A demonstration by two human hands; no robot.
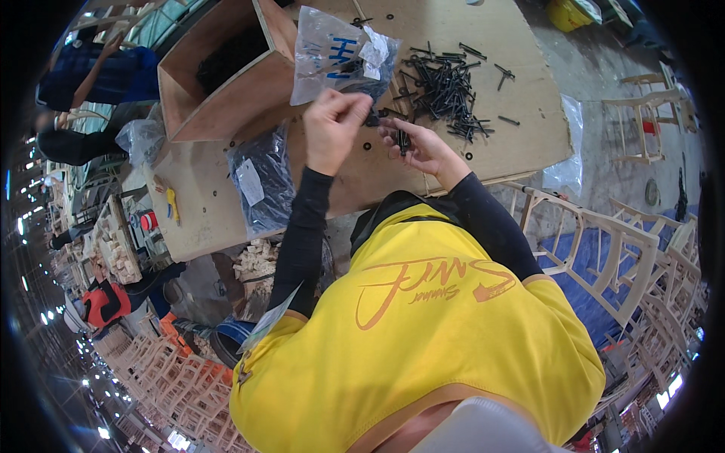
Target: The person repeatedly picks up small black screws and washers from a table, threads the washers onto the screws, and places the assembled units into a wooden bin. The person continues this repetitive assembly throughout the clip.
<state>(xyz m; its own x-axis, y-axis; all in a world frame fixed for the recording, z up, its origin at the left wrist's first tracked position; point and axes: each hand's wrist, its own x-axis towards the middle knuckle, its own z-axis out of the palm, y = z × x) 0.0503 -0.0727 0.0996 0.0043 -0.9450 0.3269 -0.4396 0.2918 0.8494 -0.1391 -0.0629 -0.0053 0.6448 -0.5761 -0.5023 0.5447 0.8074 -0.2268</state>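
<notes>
- Bolts (402, 140), small and black, lying across palm of right hand (417, 147), just below loose pile of black bolts (450, 89) on plywood table (521, 113)
- Right hand cupped half open, fingers curled under those few bolts, not closed around them
- Left hand (329, 124) closed in a loose fist just left of pile, thumb and forefinger pinched together near a small dark piece (371, 119); too small to tell whether actually gripped, or whether washer or bolt
- Judged early to midway: only a handful in hand, most of pile untouched, black washers (367, 146) scattered singly below and left of pile
- Clear plastic bag (332, 54) with blue print lying left of pile, touching its edge, mouth toward left hand
- Dark plastic bag (260, 181) of black parts further left and lower, at table edge
- Open wooden box (226, 83) far left of pile, dark contents inside, kind unclear
- Yellow-handled tool (173, 204) near table's left corner, well apart from pile
- Unfinished wooden chair frames (604, 249) below and right of pile, off table
- Another person (98, 75) in blue beyond box, hands well apart from pile
- Nothing seen blocking reach between hands and pile; clear bag crowding left side only
</notes>
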